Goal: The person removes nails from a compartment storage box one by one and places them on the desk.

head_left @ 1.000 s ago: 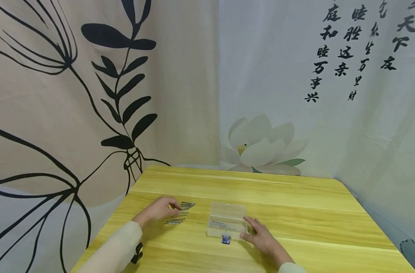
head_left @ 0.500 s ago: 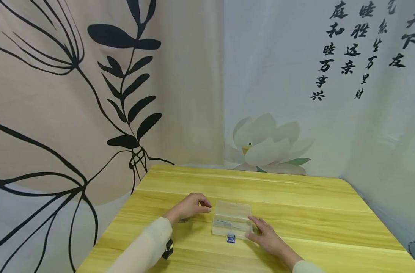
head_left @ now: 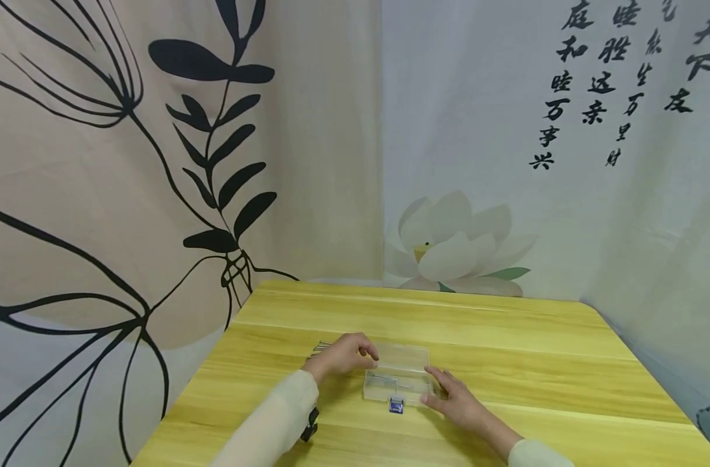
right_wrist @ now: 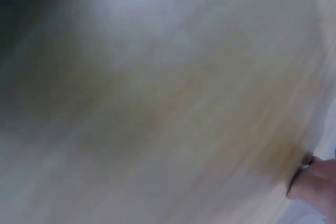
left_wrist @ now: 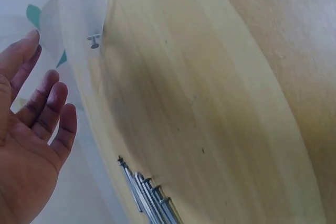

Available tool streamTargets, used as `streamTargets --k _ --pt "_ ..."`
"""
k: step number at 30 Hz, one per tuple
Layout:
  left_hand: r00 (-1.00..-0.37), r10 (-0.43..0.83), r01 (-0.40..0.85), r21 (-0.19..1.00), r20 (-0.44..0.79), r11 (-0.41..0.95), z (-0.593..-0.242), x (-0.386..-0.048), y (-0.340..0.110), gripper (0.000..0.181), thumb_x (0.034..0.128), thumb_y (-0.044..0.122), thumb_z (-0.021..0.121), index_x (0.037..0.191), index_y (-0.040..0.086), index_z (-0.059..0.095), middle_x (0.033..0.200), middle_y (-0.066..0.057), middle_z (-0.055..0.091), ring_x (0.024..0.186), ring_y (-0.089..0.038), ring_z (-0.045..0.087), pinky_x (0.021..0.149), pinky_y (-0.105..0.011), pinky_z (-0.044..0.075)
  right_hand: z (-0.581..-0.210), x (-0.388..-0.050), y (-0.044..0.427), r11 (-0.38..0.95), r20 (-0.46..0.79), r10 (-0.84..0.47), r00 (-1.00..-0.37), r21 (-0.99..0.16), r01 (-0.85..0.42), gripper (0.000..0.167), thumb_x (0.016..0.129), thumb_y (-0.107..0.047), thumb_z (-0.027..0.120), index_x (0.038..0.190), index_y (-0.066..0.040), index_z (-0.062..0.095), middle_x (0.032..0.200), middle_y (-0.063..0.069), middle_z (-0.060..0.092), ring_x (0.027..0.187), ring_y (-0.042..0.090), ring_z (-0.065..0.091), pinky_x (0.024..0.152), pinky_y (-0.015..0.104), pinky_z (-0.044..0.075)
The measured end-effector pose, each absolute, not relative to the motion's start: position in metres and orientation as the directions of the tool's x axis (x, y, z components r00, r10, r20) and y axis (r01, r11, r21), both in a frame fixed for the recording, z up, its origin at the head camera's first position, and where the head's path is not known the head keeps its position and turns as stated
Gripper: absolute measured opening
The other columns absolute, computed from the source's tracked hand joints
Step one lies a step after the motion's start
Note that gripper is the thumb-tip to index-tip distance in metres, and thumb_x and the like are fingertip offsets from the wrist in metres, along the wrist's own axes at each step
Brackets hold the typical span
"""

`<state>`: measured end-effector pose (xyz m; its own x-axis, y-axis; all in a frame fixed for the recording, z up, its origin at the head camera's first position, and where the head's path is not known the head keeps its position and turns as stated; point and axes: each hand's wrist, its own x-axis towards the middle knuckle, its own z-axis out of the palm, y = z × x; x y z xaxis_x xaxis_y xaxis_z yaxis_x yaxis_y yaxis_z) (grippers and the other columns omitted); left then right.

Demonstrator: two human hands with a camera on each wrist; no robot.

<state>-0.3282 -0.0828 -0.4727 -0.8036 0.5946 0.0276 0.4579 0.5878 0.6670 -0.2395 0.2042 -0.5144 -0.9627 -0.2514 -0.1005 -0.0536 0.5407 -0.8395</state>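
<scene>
A clear plastic box stands on the table with its lid raised at the back. Inside it lie a few thin nails; one nail head shows through the plastic in the left wrist view. My left hand hovers at the box's left edge, fingers loosely bent, with nothing visible between them. Below it, in the left wrist view, several loose nails lie side by side on the table. My right hand touches the box's right side with thumb and fingers fairly straight.
The yellow wood-grain table extends around the box. A blue latch or tag sits at the box's front. Patterned curtains hang behind the table. The right wrist view is mostly blurred.
My left hand has moved right from the loose nails to the box's left edge. More thin nails show in the box than a second ago. My right hand stays at the box's side.
</scene>
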Motion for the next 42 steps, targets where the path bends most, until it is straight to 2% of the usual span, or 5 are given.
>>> streamTargets --k 11,23,34,38,42 --pt "-0.813 0.582 0.421 0.673 -0.018 0.608 -0.486 -0.331 -0.077 0.003 0.0893 0.018 0.076 0.092 0.016 0.077 0.103 0.008 0.060 0.091 -0.014 0.052 0.078 -0.036 0.046 -0.511 -0.239 0.204 0.525 -0.116 -0.273 -0.955 -0.850 -0.047 0.071 0.096 -0.035 0.065 0.155 -0.011 0.034 0.157 0.033 0.013 0.142 0.056 0.005 0.103 0.076 0.010" --pt "-0.783 0.622 0.475 0.644 -0.003 0.600 -0.487 -0.333 -0.076 0.007 0.0900 0.014 0.075 0.086 0.020 0.078 0.096 0.009 0.059 0.082 -0.008 0.050 0.074 -0.028 0.044 -0.509 -0.241 0.204 0.537 -0.125 -0.261 -0.957 -0.843 -0.036 0.071 0.095 -0.037 0.066 0.154 -0.013 0.036 0.157 0.032 0.014 0.143 0.055 0.006 0.104 0.075 0.010" --pt "-0.789 0.614 0.491 0.592 -0.009 0.639 -0.490 -0.335 -0.071 0.006 0.0855 0.019 0.080 0.085 0.013 0.081 0.097 0.010 0.058 0.084 -0.006 0.052 0.075 -0.025 0.046 -0.512 -0.242 0.205 0.527 -0.134 -0.264 -0.955 -0.850 -0.026 0.071 0.095 -0.037 0.067 0.154 -0.013 0.036 0.157 0.034 0.014 0.142 0.056 0.005 0.103 0.076 0.011" --pt "-0.795 0.607 0.509 0.529 -0.015 0.680 -0.490 -0.337 -0.067 0.006 0.0841 0.021 0.081 0.085 0.016 0.081 0.100 0.010 0.058 0.087 -0.006 0.053 0.080 -0.026 0.047 -0.511 -0.242 0.205 0.518 -0.130 -0.268 -0.955 -0.855 -0.029 0.071 0.095 -0.036 0.067 0.154 -0.012 0.036 0.157 0.035 0.012 0.142 0.056 0.005 0.104 0.075 0.011" --pt "-0.772 0.635 0.582 0.407 0.007 0.704 -0.493 -0.340 -0.063 0.005 0.0843 0.025 0.081 0.085 0.020 0.081 0.096 0.013 0.058 0.085 -0.003 0.053 0.080 -0.023 0.047 -0.510 -0.241 0.205 0.520 -0.122 -0.267 -0.956 -0.853 -0.037 0.071 0.095 -0.036 0.067 0.154 -0.011 0.036 0.156 0.035 0.012 0.142 0.056 0.005 0.104 0.074 0.011"
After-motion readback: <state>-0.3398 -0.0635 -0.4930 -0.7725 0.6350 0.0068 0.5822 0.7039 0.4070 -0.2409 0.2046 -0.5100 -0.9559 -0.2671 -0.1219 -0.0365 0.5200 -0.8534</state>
